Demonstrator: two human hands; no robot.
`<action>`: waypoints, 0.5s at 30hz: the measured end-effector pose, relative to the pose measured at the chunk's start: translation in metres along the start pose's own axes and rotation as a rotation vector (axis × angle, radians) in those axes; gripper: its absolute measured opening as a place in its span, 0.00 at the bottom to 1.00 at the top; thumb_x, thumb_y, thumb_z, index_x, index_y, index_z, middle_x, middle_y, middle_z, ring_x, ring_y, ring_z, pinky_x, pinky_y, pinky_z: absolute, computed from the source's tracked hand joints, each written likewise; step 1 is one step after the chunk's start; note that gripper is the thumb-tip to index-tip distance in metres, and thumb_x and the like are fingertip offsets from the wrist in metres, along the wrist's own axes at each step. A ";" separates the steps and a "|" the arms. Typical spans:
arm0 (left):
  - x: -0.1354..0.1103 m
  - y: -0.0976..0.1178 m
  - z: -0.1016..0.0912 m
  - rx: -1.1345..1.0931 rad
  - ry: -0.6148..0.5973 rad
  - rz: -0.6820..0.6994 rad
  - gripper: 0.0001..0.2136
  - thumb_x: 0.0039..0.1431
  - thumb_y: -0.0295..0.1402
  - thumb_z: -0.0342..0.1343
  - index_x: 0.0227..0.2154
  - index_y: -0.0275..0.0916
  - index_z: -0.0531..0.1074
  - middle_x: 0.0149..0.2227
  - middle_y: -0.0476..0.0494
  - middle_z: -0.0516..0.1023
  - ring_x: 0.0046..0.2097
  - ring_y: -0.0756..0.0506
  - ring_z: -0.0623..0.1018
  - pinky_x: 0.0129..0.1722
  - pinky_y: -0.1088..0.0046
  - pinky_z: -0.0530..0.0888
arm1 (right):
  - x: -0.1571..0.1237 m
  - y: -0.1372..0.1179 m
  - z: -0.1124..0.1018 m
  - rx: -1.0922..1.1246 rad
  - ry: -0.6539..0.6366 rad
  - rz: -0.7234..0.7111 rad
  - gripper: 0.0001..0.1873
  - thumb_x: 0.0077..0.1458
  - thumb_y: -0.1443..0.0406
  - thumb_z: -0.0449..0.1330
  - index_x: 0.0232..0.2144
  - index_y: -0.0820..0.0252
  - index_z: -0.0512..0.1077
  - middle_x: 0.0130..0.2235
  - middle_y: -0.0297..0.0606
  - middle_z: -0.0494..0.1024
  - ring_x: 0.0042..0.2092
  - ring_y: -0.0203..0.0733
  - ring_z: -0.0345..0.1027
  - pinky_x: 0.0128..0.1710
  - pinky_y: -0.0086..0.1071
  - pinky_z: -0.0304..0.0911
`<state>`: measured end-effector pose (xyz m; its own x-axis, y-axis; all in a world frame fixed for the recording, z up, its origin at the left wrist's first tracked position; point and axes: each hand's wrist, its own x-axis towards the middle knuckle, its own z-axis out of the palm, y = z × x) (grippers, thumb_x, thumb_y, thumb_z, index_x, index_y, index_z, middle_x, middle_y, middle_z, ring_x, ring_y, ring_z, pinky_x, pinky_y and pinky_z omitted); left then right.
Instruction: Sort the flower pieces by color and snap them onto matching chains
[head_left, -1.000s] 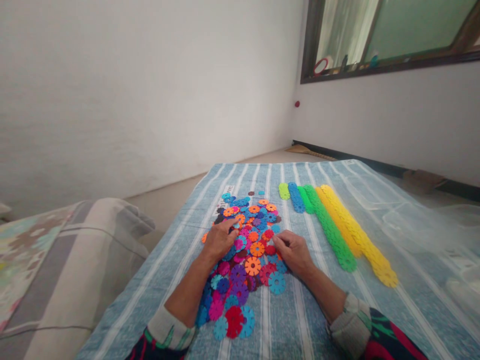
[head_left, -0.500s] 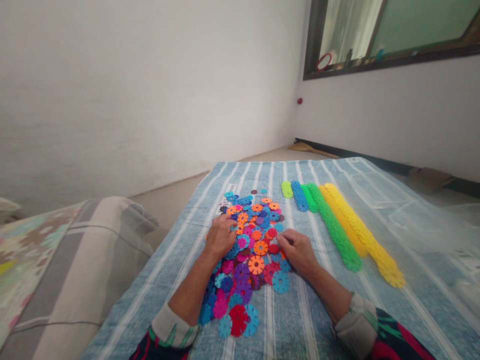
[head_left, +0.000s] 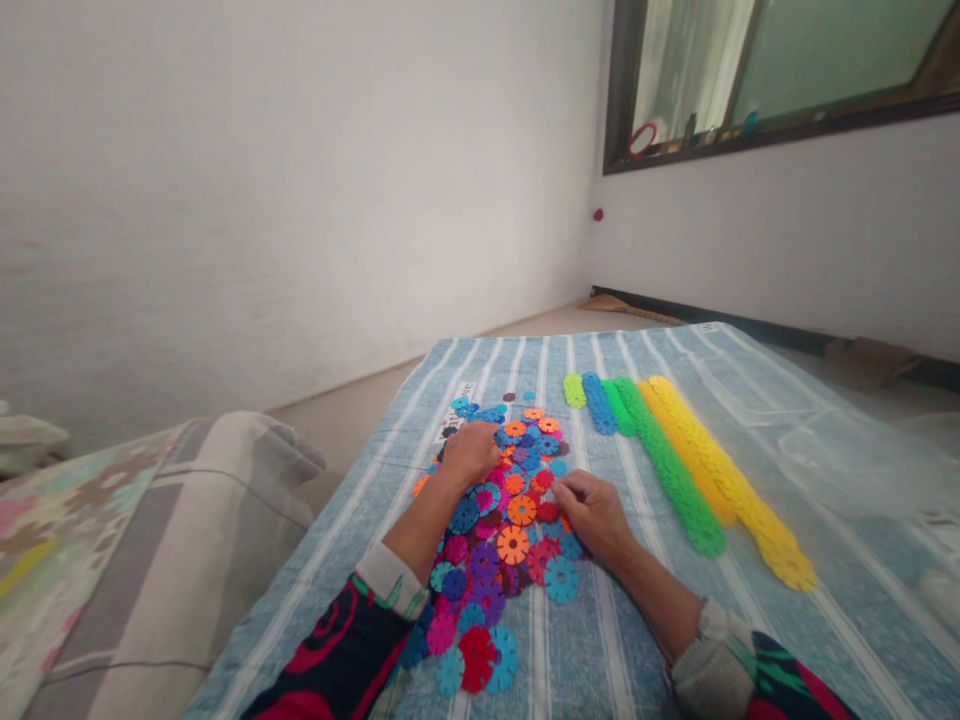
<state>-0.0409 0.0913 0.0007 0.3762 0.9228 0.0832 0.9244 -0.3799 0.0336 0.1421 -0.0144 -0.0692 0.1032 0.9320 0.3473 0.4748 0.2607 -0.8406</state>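
Shifted forward since half a second ago: left hand (head_left: 471, 452), now at the far left part of the heap of discs (head_left: 512, 545), with more of its patterned sleeve showing along the heap's near left side. Right hand (head_left: 592, 510) nearly unmoved at the heap's right edge.

Left fingers curled downward onto blue and orange discs; impossible to tell whether gripping one or only pressing. Right fingers bent, tips gathered low against red and orange discs; likewise unclear whether pinching a piece.

Heap made of loose toothed plastic discs in blue, orange, pink, purple and red, spread flat and overlapping at the middle of a blue striped cloth (head_left: 615, 640). Right of the heap, well apart from both hands, chains of joined discs lying side by side: long yellow row (head_left: 720, 470), long green row (head_left: 667, 470), short blue row (head_left: 598, 398), and a short pale green row (head_left: 574, 390) just beside it.

Seemingly well begun but far from finished: yellow and green apparently sorted out and lined up, with none visible in the heap; blue barely started; orange, pink, purple and red not yet lined up at all.

Clear plastic sheet (head_left: 825, 450) on the cloth at far right; folded grey bedding (head_left: 187, 560) at left; white walls and a dark-framed window (head_left: 780, 70) beyond.
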 end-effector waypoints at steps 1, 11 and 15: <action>0.003 0.002 -0.001 0.016 -0.035 -0.015 0.14 0.52 0.30 0.52 0.42 0.41 0.74 0.45 0.40 0.77 0.48 0.40 0.75 0.49 0.61 0.71 | 0.000 0.000 0.000 0.001 0.001 -0.001 0.16 0.56 0.61 0.53 0.23 0.61 0.74 0.26 0.36 0.74 0.29 0.37 0.67 0.31 0.28 0.58; 0.009 -0.008 0.009 0.020 -0.052 -0.088 0.16 0.46 0.31 0.57 0.41 0.43 0.76 0.46 0.44 0.77 0.48 0.41 0.75 0.45 0.71 0.70 | 0.002 0.003 0.004 0.026 0.020 -0.016 0.16 0.55 0.62 0.53 0.20 0.61 0.72 0.24 0.34 0.71 0.28 0.35 0.64 0.30 0.26 0.55; 0.014 -0.013 0.006 -0.086 -0.082 -0.083 0.12 0.46 0.28 0.56 0.36 0.41 0.78 0.40 0.47 0.79 0.43 0.45 0.76 0.41 0.74 0.68 | 0.003 0.002 0.004 0.019 0.028 -0.010 0.16 0.55 0.62 0.53 0.19 0.61 0.71 0.23 0.34 0.70 0.27 0.34 0.63 0.29 0.26 0.54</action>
<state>-0.0472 0.1092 -0.0042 0.3059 0.9520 -0.0053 0.9451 -0.3030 0.1220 0.1403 -0.0104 -0.0720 0.1229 0.9223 0.3665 0.4593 0.2745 -0.8448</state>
